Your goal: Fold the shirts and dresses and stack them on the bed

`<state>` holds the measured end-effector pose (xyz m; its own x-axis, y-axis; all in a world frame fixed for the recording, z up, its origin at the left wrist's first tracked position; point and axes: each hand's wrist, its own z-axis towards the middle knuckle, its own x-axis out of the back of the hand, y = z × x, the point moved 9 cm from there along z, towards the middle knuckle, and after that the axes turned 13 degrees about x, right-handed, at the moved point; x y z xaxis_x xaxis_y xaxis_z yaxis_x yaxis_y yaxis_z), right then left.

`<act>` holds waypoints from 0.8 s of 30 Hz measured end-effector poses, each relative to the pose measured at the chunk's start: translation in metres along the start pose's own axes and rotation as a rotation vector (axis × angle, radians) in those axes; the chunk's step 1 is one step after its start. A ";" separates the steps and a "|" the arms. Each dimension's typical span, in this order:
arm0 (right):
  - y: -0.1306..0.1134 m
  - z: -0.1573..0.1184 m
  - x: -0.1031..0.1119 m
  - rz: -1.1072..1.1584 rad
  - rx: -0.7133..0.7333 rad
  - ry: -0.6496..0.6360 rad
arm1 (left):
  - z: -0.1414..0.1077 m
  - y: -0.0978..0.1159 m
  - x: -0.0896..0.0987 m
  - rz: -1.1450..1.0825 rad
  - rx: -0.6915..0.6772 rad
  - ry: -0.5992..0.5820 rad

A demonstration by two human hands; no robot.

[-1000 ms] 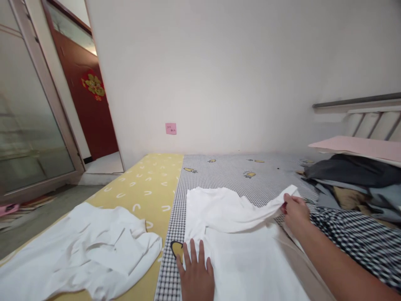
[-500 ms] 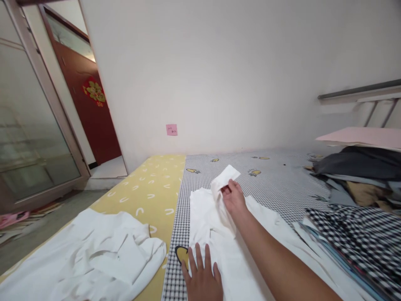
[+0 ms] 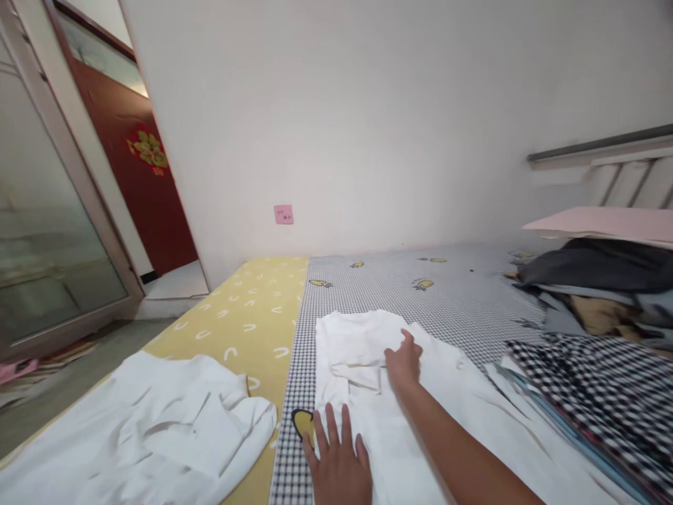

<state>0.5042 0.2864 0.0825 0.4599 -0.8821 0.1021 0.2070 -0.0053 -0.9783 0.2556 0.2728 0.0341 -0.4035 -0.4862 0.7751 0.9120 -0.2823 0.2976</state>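
Observation:
A white shirt [image 3: 395, 449] lies spread on the bed before me. Across its upper part rests a folded-over sleeve [image 3: 357, 347], its cuff end [image 3: 365, 379] pointing toward me. My left hand [image 3: 343, 463] presses flat on the shirt's near left edge, fingers spread. At the right end of the folded sleeve, my right hand [image 3: 404, 359] touches the cloth with thumb and forefinger apart, gripping nothing that I can see. My right forearm covers part of the shirt.
Another white garment [image 3: 179, 428] lies crumpled on the yellow cover [image 3: 263, 308] at left. On the right are black-and-white checked cloth [image 3: 594, 379] and a pile of dark clothes [image 3: 604, 266] topped by a pink board [image 3: 604, 223]. A wall [image 3: 357, 126] closes the far side.
My right hand has lowered the raised cuff end and laid the sleeve flat over the shirt, letting go of it. My left hand has stayed pressed in place. The view has shifted slightly.

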 end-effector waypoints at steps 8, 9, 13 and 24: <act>-0.009 -0.120 0.061 0.269 0.066 -0.439 | 0.011 0.007 0.001 0.170 -0.079 -0.093; 0.007 -0.139 0.084 0.308 -0.003 -0.457 | 0.012 0.008 0.003 0.194 -0.079 -0.112; 0.087 -0.186 0.228 0.248 -0.190 -0.073 | 0.015 0.012 0.012 0.242 -0.080 -0.199; 0.145 -0.231 0.328 0.178 -0.439 0.146 | 0.067 0.013 0.029 -0.051 0.102 -0.510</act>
<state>0.4852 -0.1125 -0.0679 0.3227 -0.9440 -0.0693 -0.2614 -0.0185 -0.9651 0.2610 0.3103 0.0984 -0.3829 -0.0021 0.9238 0.9051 -0.2011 0.3747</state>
